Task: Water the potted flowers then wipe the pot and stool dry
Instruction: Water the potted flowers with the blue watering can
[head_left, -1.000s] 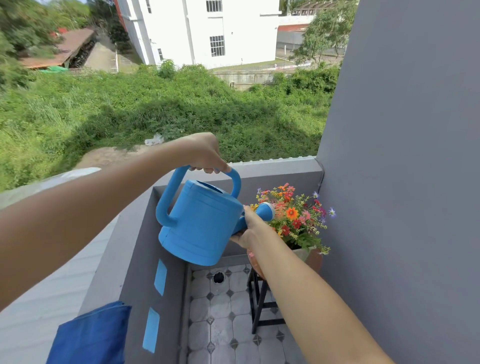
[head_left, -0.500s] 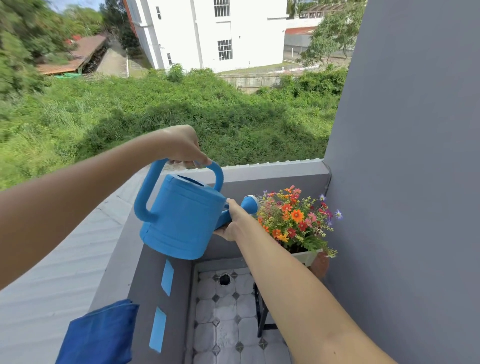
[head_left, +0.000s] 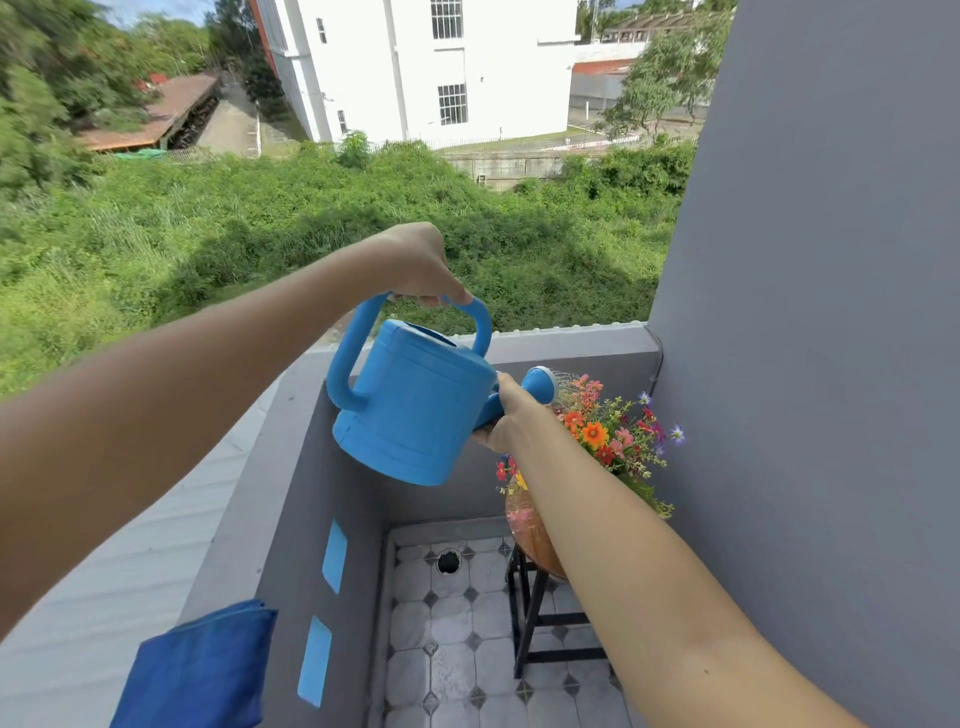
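Watering is in hand: left hand closed around the can handle, right hand wrapped on its spout, over the flowers on the stool. Next, fetch the cloth.

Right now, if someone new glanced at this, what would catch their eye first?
The bright blue watering can in the middle, tilted: the left hand grips its top handle and the right hand holds its spout. Just right of it, colourful flowers in a pot on a black stool. A blue cloth lies bottom left.
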